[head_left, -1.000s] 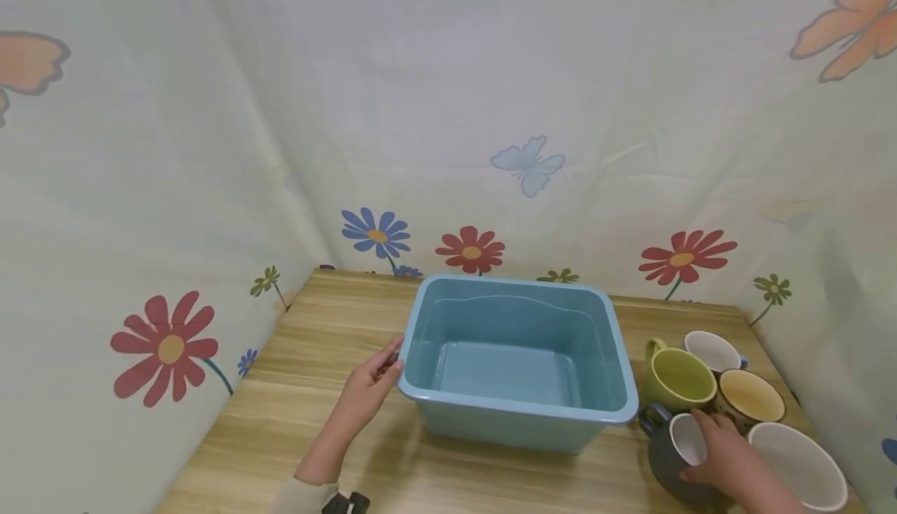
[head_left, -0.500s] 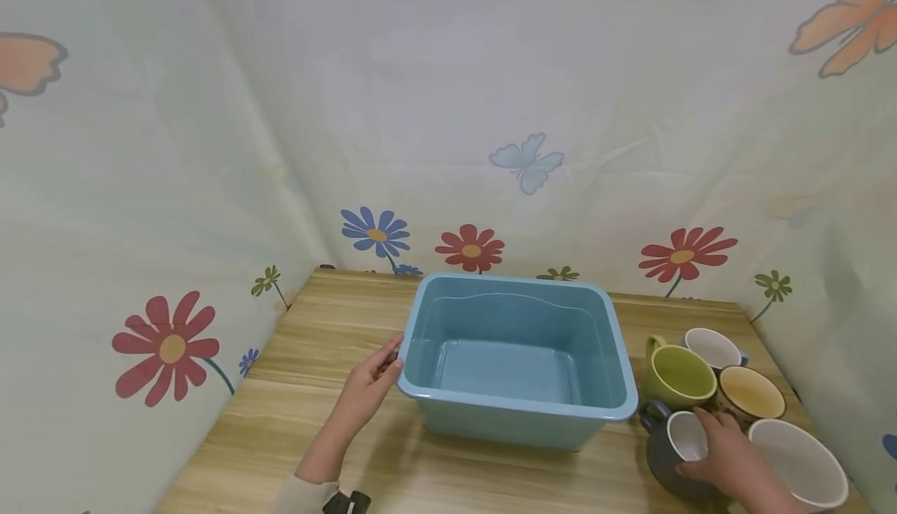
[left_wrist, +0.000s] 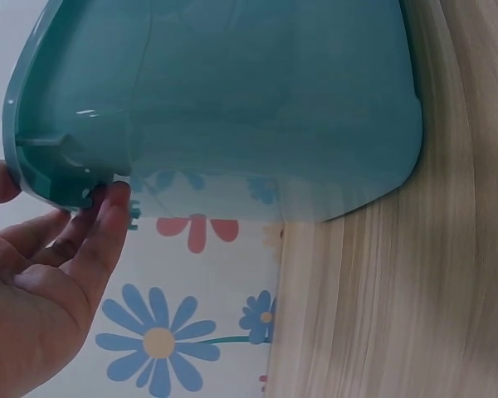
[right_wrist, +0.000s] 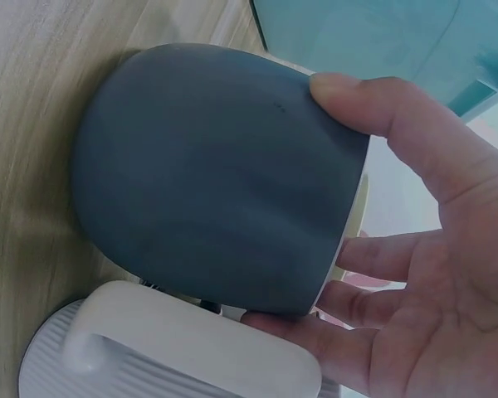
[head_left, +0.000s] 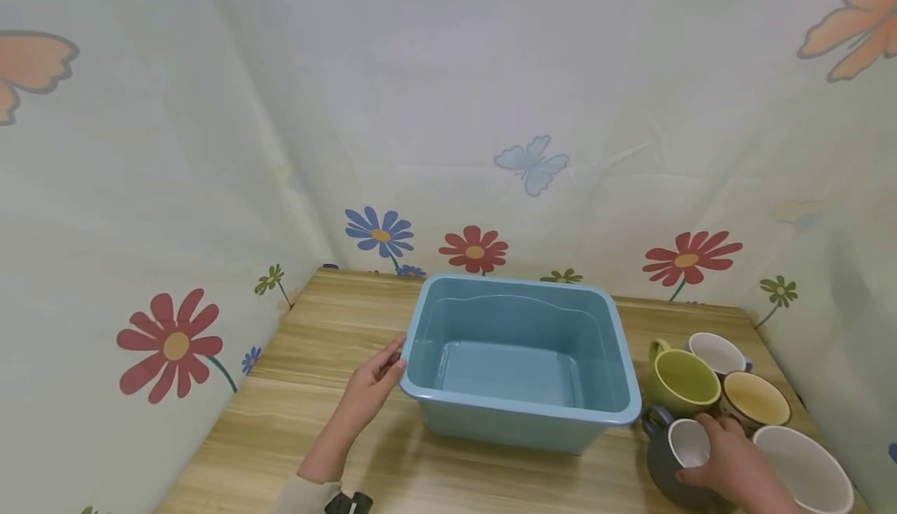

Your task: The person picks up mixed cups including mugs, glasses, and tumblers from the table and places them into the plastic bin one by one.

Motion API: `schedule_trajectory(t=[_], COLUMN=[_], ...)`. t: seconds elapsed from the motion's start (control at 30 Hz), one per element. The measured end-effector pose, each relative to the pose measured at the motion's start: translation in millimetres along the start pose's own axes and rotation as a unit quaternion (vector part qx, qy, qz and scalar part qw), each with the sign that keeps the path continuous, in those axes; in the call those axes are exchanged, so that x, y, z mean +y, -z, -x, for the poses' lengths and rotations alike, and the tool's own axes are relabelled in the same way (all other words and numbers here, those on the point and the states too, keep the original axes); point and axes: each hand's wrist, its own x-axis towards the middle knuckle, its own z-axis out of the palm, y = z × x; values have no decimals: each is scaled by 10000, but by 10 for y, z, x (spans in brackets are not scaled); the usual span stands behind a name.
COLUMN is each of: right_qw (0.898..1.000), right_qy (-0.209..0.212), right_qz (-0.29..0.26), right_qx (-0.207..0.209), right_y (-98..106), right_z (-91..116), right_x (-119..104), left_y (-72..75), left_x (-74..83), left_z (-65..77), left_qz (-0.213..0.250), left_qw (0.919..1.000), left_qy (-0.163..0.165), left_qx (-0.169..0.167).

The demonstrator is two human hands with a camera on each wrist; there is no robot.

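Note:
My left hand (head_left: 366,389) holds the left rim of an open light-blue plastic basin (head_left: 518,405). In the left wrist view, the thumb is at the rim and the fingers curl beneath it, against the basin's outer wall (left_wrist: 274,108). At the right, my right hand (head_left: 732,459) grips a dark grey mug (head_left: 664,463) at its rim. In the right wrist view, the thumb presses one side of the mug (right_wrist: 207,174), and the other fingers are around the far side, partly hidden. The mug's handle points towards the basin.
Behind the grey mug are a green mug (head_left: 662,385), a white-lined cup (head_left: 716,352) and a cup with a yellowish inside (head_left: 755,399). A larger white mug (head_left: 802,467) stands right of my hand; its ribbed side and handle (right_wrist: 191,332) show below. Flowered cloth (head_left: 434,109) surrounds the wooden table (head_left: 336,319).

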Motion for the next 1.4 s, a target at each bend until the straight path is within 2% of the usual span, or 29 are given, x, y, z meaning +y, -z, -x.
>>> schedule_trajectory(t=[0.23, 0.57, 0.73, 0.83, 0.97, 1.17, 1.4], right_qw=[9994, 9991, 9990, 9981, 9957, 9973, 9946], right_qy=[-155, -144, -143, -208, -312, -84, -261], right_qz=[19, 43, 11, -21, -82, -51, -63], right_qx=[-294, -403, -432, -574, -868, -734, -1003], right_y=[35, 38, 47, 67, 108, 192, 312], right_z=[23, -16, -13, -13, -32, 12, 31], right_x=[-17, 15, 11, 5, -1, -45, -94], left_y=[-26, -33, -34, -31, -26, -24, -21], left_x=[-39, -33, -19, -13, -14, -9, -18], left_z=[-13, 16, 6, 11, 18, 12, -10], left_qz=[206, 301, 306, 320, 371, 385, 349], left_qw=[9998, 9995, 9995, 9995, 9993, 9992, 9994], left_qy=[-67, -107, -27, -8, -34, -80, 34], left_qx=[0, 14, 23, -9, -26, -10, -12])
